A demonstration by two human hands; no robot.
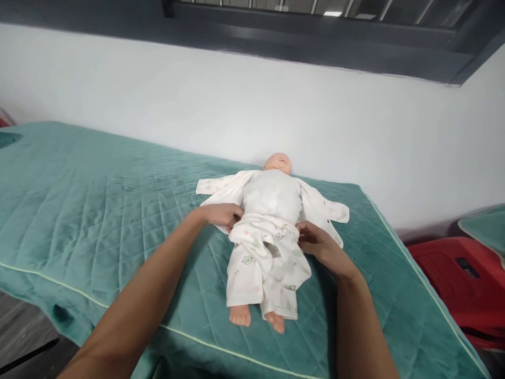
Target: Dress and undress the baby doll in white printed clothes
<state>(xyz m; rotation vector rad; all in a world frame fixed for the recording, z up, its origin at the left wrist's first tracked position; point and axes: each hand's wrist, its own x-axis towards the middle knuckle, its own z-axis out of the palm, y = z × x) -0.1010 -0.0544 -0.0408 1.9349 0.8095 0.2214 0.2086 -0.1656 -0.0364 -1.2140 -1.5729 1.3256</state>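
A baby doll (278,163) lies on its back, head toward the wall and bare feet toward me. White printed pants (246,260) cover its legs up to the waist, with an opening at the crotch. A white long-sleeved top (315,202) is spread open on both sides of its pale torso (272,195). At the left end of the waistband, my left hand (221,215) is closed on the pants, its fingertips partly hidden. My right hand (317,245) pinches the waistband's right side, thumb and fingers curled at the cloth.
A green quilted cover (130,210) with pale piping drapes over the bed beneath the doll. Behind it rises a white wall (177,100) under a dark window frame (276,39). A red plastic object (453,273) stands beyond the bed's right edge.
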